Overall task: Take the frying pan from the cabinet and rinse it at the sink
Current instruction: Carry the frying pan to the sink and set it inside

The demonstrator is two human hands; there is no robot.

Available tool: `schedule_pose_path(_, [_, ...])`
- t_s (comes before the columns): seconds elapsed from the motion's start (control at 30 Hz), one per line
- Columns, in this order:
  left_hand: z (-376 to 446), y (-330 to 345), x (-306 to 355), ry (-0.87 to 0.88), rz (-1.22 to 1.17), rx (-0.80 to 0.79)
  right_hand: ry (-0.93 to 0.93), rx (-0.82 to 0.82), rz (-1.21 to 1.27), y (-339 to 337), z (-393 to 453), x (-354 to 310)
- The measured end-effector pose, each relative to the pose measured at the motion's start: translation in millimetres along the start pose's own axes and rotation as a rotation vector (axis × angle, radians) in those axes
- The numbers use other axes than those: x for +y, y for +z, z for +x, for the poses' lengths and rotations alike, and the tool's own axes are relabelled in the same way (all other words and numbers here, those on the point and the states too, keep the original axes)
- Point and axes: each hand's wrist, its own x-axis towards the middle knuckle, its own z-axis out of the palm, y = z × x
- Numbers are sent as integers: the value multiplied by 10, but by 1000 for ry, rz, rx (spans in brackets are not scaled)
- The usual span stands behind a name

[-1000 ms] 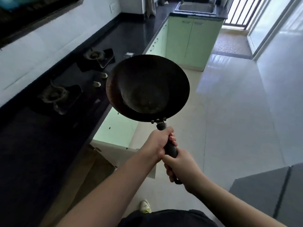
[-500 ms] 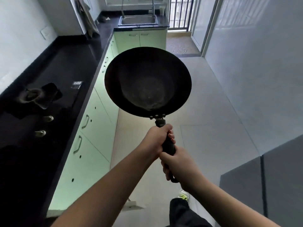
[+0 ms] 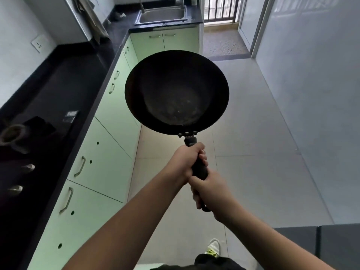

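- Far left of the frame: the black countertop point(image 3: 64, 78) with a stove burner point(image 3: 11, 133) at its edge. I'd keep the pan's rim away from that counter edge as I walk.
- Left of centre: the green cabinets point(image 3: 105, 152) run up toward the sink point(image 3: 161, 15) at the top centre, well apart from the pan; that's my target.
- Centre: the frying pan point(image 3: 176, 92) is held out over the floor, bowl facing up, roughly level, with pale specks of residue inside.
- Below centre: my left hand point(image 3: 186, 162) is wrapped round the handle point(image 3: 198, 168) just behind the rivets, fingers curled tight.
- Lower centre-right: my right hand point(image 3: 209, 191) grips the handle's tail end, touching the left. I judge two hands steady it well; I'd keep it level and aim straight for the basin.
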Motion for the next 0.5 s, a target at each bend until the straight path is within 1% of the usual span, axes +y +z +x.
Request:
schedule_pose_path(0.23, [378,223,350,5,-12,19,-24,-38,55,-212,440,-265])
schedule_pose_path(0.5, [970,186,941,5,-33,-39,-35,-35,-14,-173,1159,-650])
